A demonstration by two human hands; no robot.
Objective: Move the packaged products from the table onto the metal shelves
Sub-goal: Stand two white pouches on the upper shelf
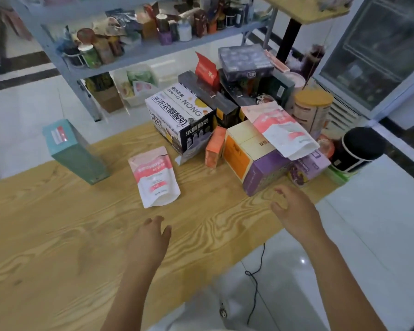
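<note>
Two bare hands are hanging over the wooden table (46, 235), and neither is holding anything. The left hand (151, 237) is sitting at about six o'clock in the view, its fingers loosely bent and pointing toward twelve. The right hand (294, 213) is sitting at about four o'clock, near the table's right edge, with its fingers spread and slightly curled. Whether either palm is touching the wood I cannot tell.

The packaged products are lying on the table. A pink-and-white pouch (154, 177) is lying flat at the left hand's twelve o'clock, apart from the fingertips. A teal box (74, 151) is standing on end, tilted, at ten o'clock by the table's far-left edge.

The main heap is crowding the far end between twelve and two o'clock:
- a white-and-black carton (177, 120)
- a small orange box (215, 149) leaning just beside the carton
- a yellow-and-orange box (244, 149)
- a purple box (265, 173), lying nearest the right hand at its eleven o'clock

A second pink pouch (282, 130) is resting across the tops of the last two. A tin with a yellow lid (312, 111) is standing behind it at two o'clock. A black cylinder (356, 149) is standing at three o'clock near the table's right corner. A red pouch (207, 70) and dark boxes (245, 60) are piling up behind the carton.

The metal shelves (153, 52) are standing past the table at eleven to twelve o'clock, already carrying jars, bottles and boxes. A glass-fronted cabinet (380, 56) is filling the two o'clock corner. A black cable (256, 278) is trailing over the white floor at five o'clock.
</note>
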